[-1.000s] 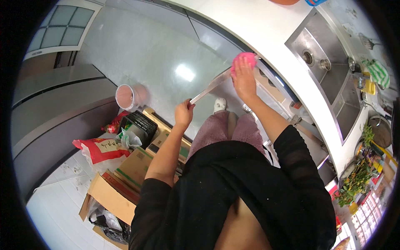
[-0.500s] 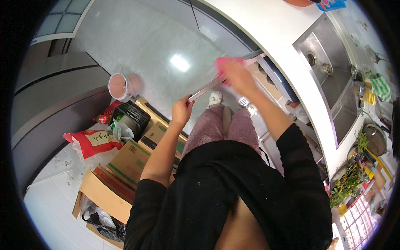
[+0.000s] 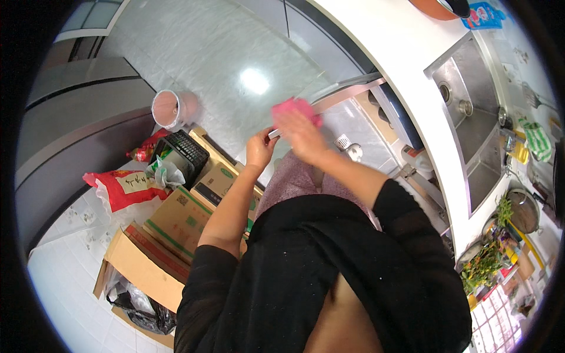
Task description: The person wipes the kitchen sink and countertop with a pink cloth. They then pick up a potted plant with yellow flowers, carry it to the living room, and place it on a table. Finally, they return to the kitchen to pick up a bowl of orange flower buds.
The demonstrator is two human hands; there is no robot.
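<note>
Pink cloth [image 3: 299, 110] on door [image 3: 347, 94] top edge, beneath right hand [image 3: 301, 138], just beside left hand [image 3: 259, 150]. Cloth looks soft, light, limp; bunch at middle for grip. Door likely stiff, swings on hinges; best held at free end. Left fingers clamped on that end. Right fingers over cloth, blurred: cannot tell if clamped or just pressing. Containers: bin [image 3: 188, 106], contents unclear; black crate [image 3: 191, 150], white bag [image 3: 168, 173] against it; open carton [image 3: 141, 265], dark plastic bag [image 3: 147, 315] inside.

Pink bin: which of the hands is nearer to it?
Left. The left hand is below and right of the bin in view; the right hand, on the pink cloth, is farther right.
</note>
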